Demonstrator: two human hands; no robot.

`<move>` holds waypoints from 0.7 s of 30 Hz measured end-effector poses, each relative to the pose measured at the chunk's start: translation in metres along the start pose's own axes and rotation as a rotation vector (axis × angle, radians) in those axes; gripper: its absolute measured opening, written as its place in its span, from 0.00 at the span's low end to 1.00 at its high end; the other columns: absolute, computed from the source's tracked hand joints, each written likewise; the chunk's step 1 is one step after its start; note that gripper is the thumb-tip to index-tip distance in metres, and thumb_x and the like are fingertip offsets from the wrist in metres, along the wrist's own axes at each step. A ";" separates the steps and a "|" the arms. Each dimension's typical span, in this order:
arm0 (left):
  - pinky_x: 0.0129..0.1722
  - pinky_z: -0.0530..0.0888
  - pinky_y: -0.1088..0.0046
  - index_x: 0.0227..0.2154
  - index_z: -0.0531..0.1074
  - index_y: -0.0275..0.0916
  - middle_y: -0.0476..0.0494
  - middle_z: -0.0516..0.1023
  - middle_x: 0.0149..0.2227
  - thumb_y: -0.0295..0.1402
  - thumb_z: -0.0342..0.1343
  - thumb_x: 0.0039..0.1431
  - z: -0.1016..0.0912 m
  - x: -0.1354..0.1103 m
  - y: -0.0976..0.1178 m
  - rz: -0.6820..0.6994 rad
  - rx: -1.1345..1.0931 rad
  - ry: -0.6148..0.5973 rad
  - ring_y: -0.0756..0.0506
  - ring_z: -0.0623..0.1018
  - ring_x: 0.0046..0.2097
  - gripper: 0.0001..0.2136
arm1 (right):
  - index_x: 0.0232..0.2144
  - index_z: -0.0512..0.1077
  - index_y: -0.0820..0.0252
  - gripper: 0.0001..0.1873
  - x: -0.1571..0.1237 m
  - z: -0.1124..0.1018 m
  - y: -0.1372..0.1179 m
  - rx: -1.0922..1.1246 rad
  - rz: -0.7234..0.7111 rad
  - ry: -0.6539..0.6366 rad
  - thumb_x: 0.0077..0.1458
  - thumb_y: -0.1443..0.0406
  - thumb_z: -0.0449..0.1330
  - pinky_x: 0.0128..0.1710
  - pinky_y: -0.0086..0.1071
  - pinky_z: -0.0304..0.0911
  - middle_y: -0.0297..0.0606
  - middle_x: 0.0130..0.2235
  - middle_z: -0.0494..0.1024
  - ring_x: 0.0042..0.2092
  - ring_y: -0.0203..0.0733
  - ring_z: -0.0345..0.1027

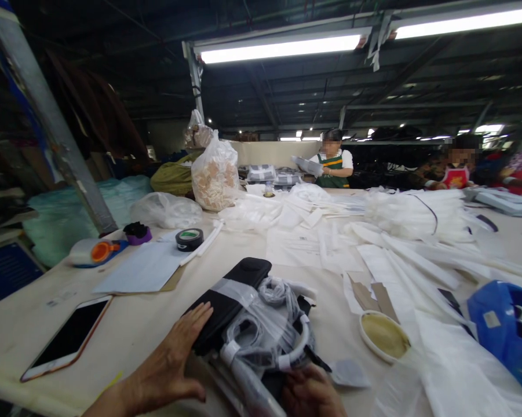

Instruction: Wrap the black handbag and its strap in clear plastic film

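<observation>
My left hand lies open and flat, fingers stretched against the left side of a black case on the table. On that case lies a clear plastic bag of coiled grey-and-white cables. My right hand sits at the bottom edge, just under the bag, fingers curled and partly hidden; what it grips I cannot make out.
A phone lies face up at left, a clipboard with paper and a tape roll behind it. A round lid and a blue object sit at right among white bags. Two people work across the table.
</observation>
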State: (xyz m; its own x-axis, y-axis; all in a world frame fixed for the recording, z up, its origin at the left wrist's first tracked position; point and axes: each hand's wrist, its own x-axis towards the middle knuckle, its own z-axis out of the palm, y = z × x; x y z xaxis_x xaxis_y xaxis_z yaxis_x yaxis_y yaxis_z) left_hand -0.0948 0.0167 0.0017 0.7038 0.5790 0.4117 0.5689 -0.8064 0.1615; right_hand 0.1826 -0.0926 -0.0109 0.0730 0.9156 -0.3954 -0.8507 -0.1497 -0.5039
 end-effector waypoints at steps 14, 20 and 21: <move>0.52 0.70 0.60 0.47 0.66 0.35 0.37 0.72 0.47 0.55 0.60 0.42 -0.019 0.044 -0.025 -0.512 -0.201 0.650 0.36 0.73 0.48 0.34 | 0.42 0.73 0.58 0.30 0.005 0.118 -0.040 -0.355 -0.317 -0.208 0.30 0.70 0.62 0.38 0.35 0.62 0.40 0.40 0.78 0.42 0.45 0.69; 0.46 0.72 0.58 0.44 0.66 0.36 0.41 0.75 0.39 0.56 0.61 0.35 -0.037 0.049 -0.044 -0.787 -0.410 0.574 0.36 0.74 0.42 0.35 | 0.33 0.75 0.62 0.19 0.030 0.072 -0.036 -0.564 -0.298 0.050 0.31 0.67 0.63 0.31 0.32 0.62 0.42 0.33 0.79 0.33 0.42 0.71; 0.45 0.72 0.58 0.44 0.66 0.36 0.40 0.75 0.39 0.55 0.60 0.35 -0.038 0.050 -0.045 -0.796 -0.423 0.570 0.36 0.74 0.42 0.35 | 0.32 0.75 0.62 0.18 0.029 0.069 -0.038 -0.563 -0.305 0.053 0.31 0.67 0.64 0.30 0.32 0.62 0.42 0.32 0.79 0.32 0.42 0.71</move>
State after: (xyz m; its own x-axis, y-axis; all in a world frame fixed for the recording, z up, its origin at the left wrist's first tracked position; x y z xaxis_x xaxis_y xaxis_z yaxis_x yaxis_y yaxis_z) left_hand -0.1018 0.0772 0.0491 -0.1710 0.9040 0.3920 0.5062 -0.2607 0.8221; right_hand 0.1813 -0.0350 0.0501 0.3062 0.9306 -0.2003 -0.3848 -0.0714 -0.9202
